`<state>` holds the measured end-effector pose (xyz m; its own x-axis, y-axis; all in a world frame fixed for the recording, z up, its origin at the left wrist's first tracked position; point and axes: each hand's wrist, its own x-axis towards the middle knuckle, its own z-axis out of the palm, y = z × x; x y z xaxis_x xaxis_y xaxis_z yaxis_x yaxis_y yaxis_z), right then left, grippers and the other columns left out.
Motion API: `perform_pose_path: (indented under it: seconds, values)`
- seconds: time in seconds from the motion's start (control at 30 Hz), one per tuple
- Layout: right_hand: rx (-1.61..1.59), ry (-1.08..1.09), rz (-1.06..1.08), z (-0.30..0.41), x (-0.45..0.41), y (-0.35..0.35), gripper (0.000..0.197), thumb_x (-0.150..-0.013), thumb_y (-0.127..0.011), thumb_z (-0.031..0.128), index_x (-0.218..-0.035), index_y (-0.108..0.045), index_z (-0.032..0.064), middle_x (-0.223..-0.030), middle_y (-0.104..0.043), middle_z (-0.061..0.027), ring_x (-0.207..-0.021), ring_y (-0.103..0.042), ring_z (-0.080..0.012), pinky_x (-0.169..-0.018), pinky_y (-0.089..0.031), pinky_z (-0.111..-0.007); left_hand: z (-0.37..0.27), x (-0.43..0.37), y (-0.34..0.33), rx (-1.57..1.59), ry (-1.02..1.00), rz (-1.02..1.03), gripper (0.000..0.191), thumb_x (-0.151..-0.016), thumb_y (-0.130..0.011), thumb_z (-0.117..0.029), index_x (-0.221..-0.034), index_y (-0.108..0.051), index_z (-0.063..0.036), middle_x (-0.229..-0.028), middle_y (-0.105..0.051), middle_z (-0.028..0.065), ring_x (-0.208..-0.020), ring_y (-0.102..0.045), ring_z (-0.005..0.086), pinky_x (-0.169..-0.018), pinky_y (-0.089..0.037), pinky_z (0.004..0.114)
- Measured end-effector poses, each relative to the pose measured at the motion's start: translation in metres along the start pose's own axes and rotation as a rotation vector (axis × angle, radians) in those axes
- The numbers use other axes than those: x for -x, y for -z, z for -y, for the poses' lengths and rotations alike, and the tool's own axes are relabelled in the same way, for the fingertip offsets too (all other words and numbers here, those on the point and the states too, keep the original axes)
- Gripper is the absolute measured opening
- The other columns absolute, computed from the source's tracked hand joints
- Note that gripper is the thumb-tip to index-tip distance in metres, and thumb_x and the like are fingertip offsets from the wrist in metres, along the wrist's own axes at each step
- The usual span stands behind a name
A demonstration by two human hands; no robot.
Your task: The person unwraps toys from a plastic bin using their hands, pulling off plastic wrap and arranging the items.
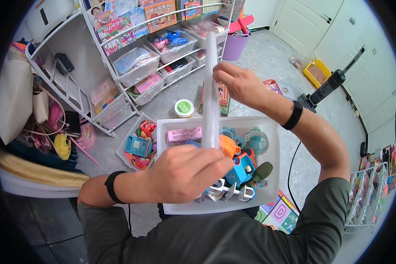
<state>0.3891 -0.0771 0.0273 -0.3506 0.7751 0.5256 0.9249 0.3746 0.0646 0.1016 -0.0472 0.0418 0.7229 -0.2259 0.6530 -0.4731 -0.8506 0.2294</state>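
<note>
My left hand [184, 175] and my right hand [239, 82] both grip a long, translucent white plastic piece [211, 99], which rises across the view. Whether it is a tube, a roll or a lid seen edge-on, I cannot tell. The left fingers close around its near end, and the right fingers hold its side farther up. Beneath it is a white plastic bin [273, 184] of toys. Inside are a blue toy vehicle [240, 170], an orange round toy part [229, 146], a dark green toy [262, 171], a pink box [184, 134] and white plastic pieces [229, 191].
A smaller toy bin [123, 145] stands left of the big bin. Beyond are a green-lidded tub [184, 108], stacked boxes [223, 94] and a white rack [97, 43] with books and bins. At right are a black floor cleaner [328, 86], a cable [289, 175] and a yellow tray [316, 73].
</note>
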Motion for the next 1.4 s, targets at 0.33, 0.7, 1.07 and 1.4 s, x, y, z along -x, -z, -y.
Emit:
perform_pose_path:
  seconds: [0.33,0.7,1.07,1.4]
  values:
    - [-0.233,0.35,-0.006,0.068,0.045,0.027,0.023,-0.077,-0.067,0.007,-0.098,-0.058,0.0042,-0.108,-0.06,-0.0119,-0.086,-0.067,-0.0215,-0.059,-0.059,-0.029,0.087,-0.009,0.023,-0.05,0.1,0.062,0.058,-0.078,-0.077,-0.008,-0.13,-0.054,-0.0041,-0.134,-0.059,0.0158,-0.122,-0.059,0.0339,-0.107,-0.043,0.05]
    - [-0.235,0.314,0.226,0.058,0.049,0.053,0.015,-0.084,-0.067,0.005,-0.094,-0.057,0.0021,-0.11,-0.062,-0.0182,-0.102,-0.069,-0.0341,-0.073,-0.062,-0.035,0.13,-0.013,-0.02,-0.024,-0.089,0.228,0.041,-0.075,-0.077,-0.01,-0.113,-0.064,-0.0075,-0.118,-0.064,0.007,-0.113,-0.062,0.0274,-0.116,-0.038,0.05]
    - [-0.034,0.626,0.315,0.058,0.055,0.069,0.015,-0.079,-0.066,0.011,-0.086,-0.054,0.0056,-0.103,-0.057,-0.0116,-0.098,-0.066,-0.0235,-0.098,-0.058,-0.035,0.09,-0.003,-0.026,0.057,0.108,0.294,0.03,-0.077,-0.077,-0.015,-0.102,-0.063,-0.0049,-0.109,-0.066,0.0091,-0.101,-0.065,0.0308,-0.089,-0.053,0.042]
    - [0.048,0.702,0.263,0.069,0.065,0.066,0.011,-0.085,-0.062,0.014,-0.082,-0.054,0.0065,-0.102,-0.058,-0.0098,-0.092,-0.063,-0.0222,-0.101,-0.056,-0.042,0.065,-0.009,-0.06,0.145,0.151,0.158,0.026,-0.072,-0.077,-0.009,-0.092,-0.061,-0.0035,-0.099,-0.063,0.0095,-0.088,-0.065,0.0296,-0.075,-0.053,0.04]
